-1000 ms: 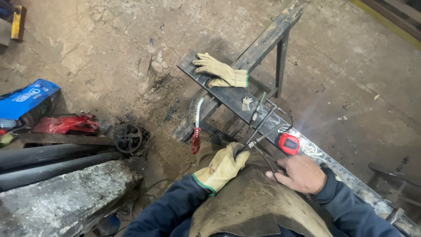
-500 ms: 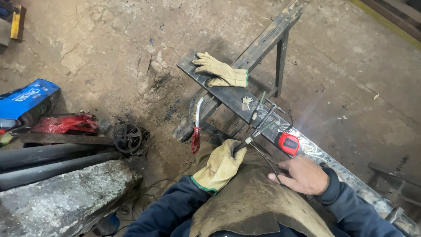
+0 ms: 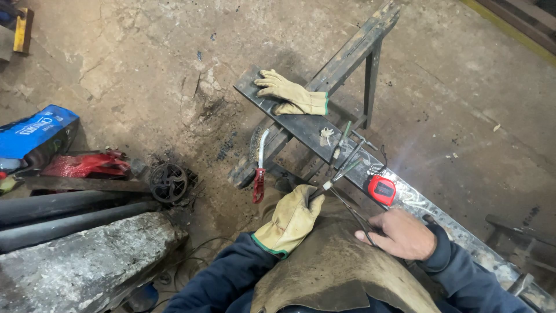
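Far left, a blue bag (image 3: 36, 134) lies on the floor with a red bag (image 3: 87, 164) just beside it, dark pipes (image 3: 69, 211) run below them, and a grey concrete slab (image 3: 81, 261) fills the lower corner. Moving in, a small black wheel (image 3: 169, 182) sits on the dirt near the pipes. Next comes a red-handled tool (image 3: 259, 174), lying on the floor by the foot of the steel beam (image 3: 301, 124) that crosses the scene on a slant. On that beam's upper end rests a spare glove (image 3: 292, 93), flat and unworn. Now the centre: the left hand (image 3: 292, 219), in a tan leather glove, has its fingers curled tight around the handle of an electrode holder (image 3: 333, 179), whose rod (image 3: 343, 139) points up across the beam. The tool's tip lies over the beam surface, just beside a red tape measure (image 3: 381, 189) sitting on the metal. A thin dark cable (image 3: 353, 211) trails from the holder down towards the right hand (image 3: 399, 235). That hand is bare, fingers (image 3: 370, 235) bent and pinching the cable over the leather apron (image 3: 336, 272). To the right the beam carries on down to the frame's corner, scuffed and bright, with concrete floor (image 3: 475, 104) beyond it.
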